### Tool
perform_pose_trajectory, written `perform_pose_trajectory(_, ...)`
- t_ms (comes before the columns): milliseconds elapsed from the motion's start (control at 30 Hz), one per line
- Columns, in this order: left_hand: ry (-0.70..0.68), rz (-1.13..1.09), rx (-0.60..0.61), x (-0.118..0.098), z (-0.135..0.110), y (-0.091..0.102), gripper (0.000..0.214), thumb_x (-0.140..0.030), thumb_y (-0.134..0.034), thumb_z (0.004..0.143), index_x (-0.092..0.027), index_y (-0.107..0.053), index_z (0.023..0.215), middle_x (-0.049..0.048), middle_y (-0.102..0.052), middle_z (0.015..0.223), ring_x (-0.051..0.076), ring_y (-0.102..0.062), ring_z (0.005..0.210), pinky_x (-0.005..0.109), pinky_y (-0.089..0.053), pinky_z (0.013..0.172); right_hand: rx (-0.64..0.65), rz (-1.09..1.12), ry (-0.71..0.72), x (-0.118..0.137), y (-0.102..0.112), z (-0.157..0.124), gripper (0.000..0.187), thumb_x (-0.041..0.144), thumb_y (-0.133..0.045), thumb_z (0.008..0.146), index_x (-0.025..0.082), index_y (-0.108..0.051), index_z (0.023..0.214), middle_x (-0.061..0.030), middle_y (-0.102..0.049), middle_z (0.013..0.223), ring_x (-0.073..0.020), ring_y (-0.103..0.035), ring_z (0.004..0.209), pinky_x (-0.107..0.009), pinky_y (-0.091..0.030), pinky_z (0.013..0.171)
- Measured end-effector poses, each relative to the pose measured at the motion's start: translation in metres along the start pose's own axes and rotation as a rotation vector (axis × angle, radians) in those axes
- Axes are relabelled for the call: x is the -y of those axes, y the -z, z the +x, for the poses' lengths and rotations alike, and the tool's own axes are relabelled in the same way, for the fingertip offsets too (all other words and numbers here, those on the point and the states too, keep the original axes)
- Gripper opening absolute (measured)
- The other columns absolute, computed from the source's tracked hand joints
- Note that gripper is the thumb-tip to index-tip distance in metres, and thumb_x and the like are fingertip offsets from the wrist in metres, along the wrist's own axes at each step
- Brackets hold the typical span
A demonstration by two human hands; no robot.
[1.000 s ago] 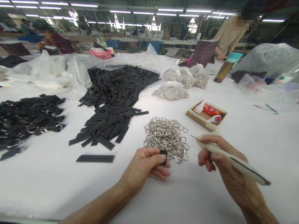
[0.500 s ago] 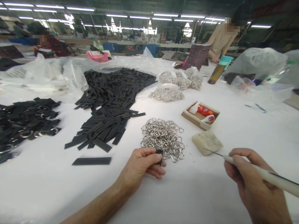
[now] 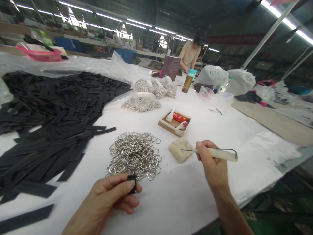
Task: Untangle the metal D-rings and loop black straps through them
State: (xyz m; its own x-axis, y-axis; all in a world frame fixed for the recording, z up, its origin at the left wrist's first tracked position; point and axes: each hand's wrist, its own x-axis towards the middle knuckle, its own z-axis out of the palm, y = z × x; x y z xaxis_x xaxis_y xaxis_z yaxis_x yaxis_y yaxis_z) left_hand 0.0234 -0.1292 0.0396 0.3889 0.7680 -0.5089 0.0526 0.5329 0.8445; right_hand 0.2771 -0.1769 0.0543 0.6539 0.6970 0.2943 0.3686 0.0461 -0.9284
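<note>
My left hand pinches a small folded piece of black strap between thumb and fingers, just in front of a pile of silver metal D-rings. Whether a ring sits inside the fold is hidden. In my right hand is a pale-handled needle tool with a thin metal tip and a dark cord or wire along its handle. That tip lies over a yellowish, wax-like block; I cannot tell how firmly it touches.
Loose black straps cover the left of the white table, one lying apart. Beyond the rings stand bags of rings, a small cardboard box with a red tube, and a bottle. Another person works farther back.
The view has swung to the right. My right hand has moved the tool's tip from the block's near edge farther over its top. My left hand still pinches the folded strap.
</note>
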Motion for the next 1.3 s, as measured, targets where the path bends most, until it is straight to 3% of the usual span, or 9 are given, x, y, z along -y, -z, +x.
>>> perform_pose_trajectory(133,0.028,0.011,0.010,0.002,0.001,0.002,0.033,-0.041,-0.079,0.056,-0.015,-0.074,0.077,0.0088,-0.072,0.071,0.017,-0.064,0.053,0.022,-0.052,0.049,0.022,-0.037,0.058,0.003,-0.001,0.006,0.035,0.041,-0.057,0.082,0.019,-0.044,0.057,0.0057,-0.036,0.050,-0.0090,-0.032,0.048,-0.023,-0.025,0.045)
perform_pose_trajectory(300,0.025,0.019,0.050,0.000,0.000,0.000,0.031,-0.043,-0.079,0.055,-0.015,-0.073,0.069,0.0084,-0.071,0.069,0.017,-0.063,0.053,0.022,-0.052,0.049,0.032,-0.045,0.068,-0.004,-0.003,0.007,0.034,0.040,-0.055,0.082,0.020,-0.043,0.057,0.0061,-0.035,0.049,-0.0090,-0.032,0.046,-0.023,-0.023,0.044)
perform_pose_trajectory(500,0.002,0.020,-0.010,-0.005,-0.005,-0.005,0.029,-0.041,-0.078,0.056,-0.015,-0.073,0.068,0.0080,-0.072,0.074,0.017,-0.064,0.057,0.022,-0.053,0.051,0.046,-0.083,0.062,-0.010,-0.005,0.006,0.033,0.040,-0.055,0.082,0.019,-0.043,0.059,0.0075,-0.031,0.046,-0.0079,-0.028,0.044,-0.023,-0.021,0.042)
perform_pose_trajectory(667,-0.008,-0.002,0.060,-0.001,-0.003,-0.002,0.027,-0.041,-0.077,0.060,-0.016,-0.073,0.069,0.0074,-0.072,0.075,0.017,-0.064,0.059,0.021,-0.053,0.053,0.063,-0.105,0.060,-0.009,-0.006,0.006,0.033,0.040,-0.055,0.082,0.019,-0.044,0.058,0.0070,-0.032,0.046,-0.0082,-0.029,0.045,-0.023,-0.022,0.043)
perform_pose_trajectory(967,-0.033,-0.018,0.102,0.003,-0.004,-0.002,0.021,-0.034,-0.071,0.071,-0.013,-0.072,0.071,0.0072,-0.071,0.068,0.014,-0.065,0.057,0.019,-0.053,0.055,-0.049,0.047,0.007,0.004,0.004,-0.007,0.032,0.035,-0.059,0.080,0.018,-0.046,0.056,0.0043,-0.037,0.051,-0.0100,-0.034,0.051,-0.023,-0.024,0.046)
perform_pose_trajectory(1133,-0.056,-0.062,0.147,0.004,-0.006,-0.004,0.020,-0.031,-0.068,0.073,-0.010,-0.070,0.074,0.0072,-0.070,0.066,0.014,-0.065,0.057,0.022,-0.054,0.057,0.182,0.345,-0.175,0.025,-0.007,-0.031,0.020,0.034,-0.061,0.080,0.019,-0.057,0.067,0.0026,-0.038,0.053,-0.0120,-0.035,0.053,-0.022,-0.026,0.043)
perform_pose_trajectory(1300,-0.085,-0.115,0.150,0.004,-0.007,-0.004,0.017,-0.027,-0.069,0.071,-0.010,-0.070,0.074,0.0069,-0.070,0.074,0.014,-0.066,0.059,0.022,-0.055,0.056,0.360,0.426,-0.204,0.037,-0.029,-0.049,0.023,0.036,-0.059,0.081,0.019,-0.057,0.066,0.0028,-0.041,0.054,-0.0101,-0.037,0.052,-0.019,-0.029,0.044)
